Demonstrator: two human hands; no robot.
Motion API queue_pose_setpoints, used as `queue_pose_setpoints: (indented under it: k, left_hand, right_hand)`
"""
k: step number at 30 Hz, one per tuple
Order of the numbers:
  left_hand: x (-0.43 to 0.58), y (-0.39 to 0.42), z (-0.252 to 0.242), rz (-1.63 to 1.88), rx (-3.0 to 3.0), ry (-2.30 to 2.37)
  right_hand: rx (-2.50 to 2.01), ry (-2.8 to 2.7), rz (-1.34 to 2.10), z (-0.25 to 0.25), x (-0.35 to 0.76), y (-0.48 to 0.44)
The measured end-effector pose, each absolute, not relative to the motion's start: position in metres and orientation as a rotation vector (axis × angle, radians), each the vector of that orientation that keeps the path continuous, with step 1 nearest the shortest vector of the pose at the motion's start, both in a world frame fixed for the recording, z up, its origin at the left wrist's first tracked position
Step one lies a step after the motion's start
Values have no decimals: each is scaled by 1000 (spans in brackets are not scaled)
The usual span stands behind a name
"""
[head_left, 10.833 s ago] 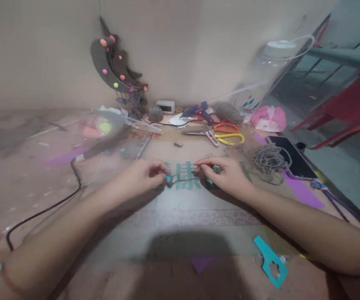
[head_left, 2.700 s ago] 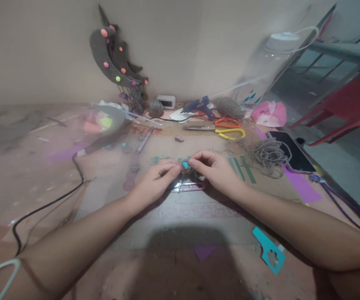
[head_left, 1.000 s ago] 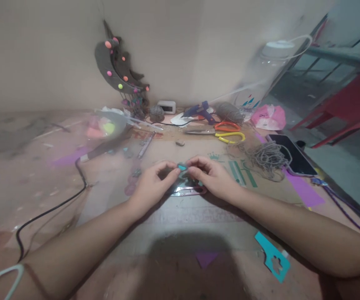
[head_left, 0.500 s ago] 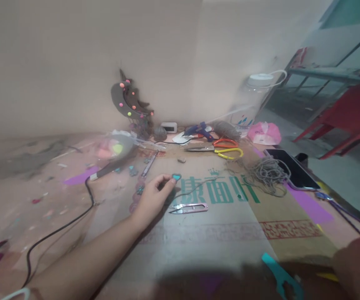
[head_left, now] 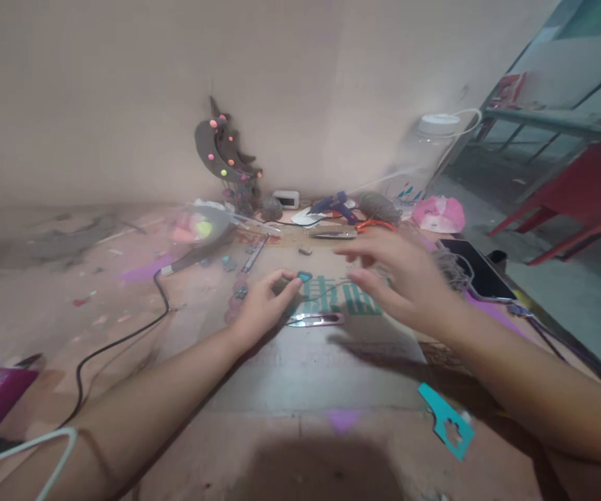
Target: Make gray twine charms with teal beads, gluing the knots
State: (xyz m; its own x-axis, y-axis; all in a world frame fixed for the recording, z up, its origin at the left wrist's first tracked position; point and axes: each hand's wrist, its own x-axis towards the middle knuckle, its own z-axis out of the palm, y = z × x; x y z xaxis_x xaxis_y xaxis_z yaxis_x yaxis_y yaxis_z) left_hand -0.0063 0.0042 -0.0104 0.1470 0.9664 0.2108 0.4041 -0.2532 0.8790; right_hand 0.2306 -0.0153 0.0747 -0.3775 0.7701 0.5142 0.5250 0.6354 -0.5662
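Observation:
Between thumb and index finger, my left hand [head_left: 267,303] pinches a small teal piece [head_left: 305,277] with a dark edge. A thin grey cord [head_left: 329,289] trails rightward from it over the printed cardboard. My right hand [head_left: 397,275] hovers over the board's right part, thumb and fingers apart, holding nothing. Just below the left fingertips lie pink-handled thread snips [head_left: 315,319]. Behind the right hand is a tangle of grey cord [head_left: 451,270], partly hidden. Scissors with orange and yellow handles [head_left: 334,235] lie beyond the hand, their handles partly covered.
A blue glue gun [head_left: 334,205], a clear bottle [head_left: 420,163] and a pink bag [head_left: 439,213] line the back by the wall. A phone [head_left: 480,270] lies right. Teal cut-out paper [head_left: 447,422] is near the front; a black cable [head_left: 122,341] crosses the left.
My right hand has come from the lower right edge up over the cardboard, covering the scissors' handles and part of the cord tangle. My left hand keeps its pinch; the view has shifted slightly.

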Motion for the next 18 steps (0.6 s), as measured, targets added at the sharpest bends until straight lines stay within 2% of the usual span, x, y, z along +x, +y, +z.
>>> queue_pose_setpoints:
  k: [4, 8, 15, 18]
  left_hand:
    - [-6, 3, -9, 1066, 1846, 1285]
    - [-3, 2, -9, 1029, 1922, 1241]
    - [-18, 6, 21, 887, 2141, 1161]
    - [-58, 16, 46, 677, 2385, 1346]
  right_hand:
    - [-1168, -2181, 645, 33, 211, 19]
    - [-1229, -2051, 887, 10, 201, 22]
    - [-1277, -1879, 1041, 16, 208, 25]
    - [-1315, -1863, 1049, 23, 221, 38]
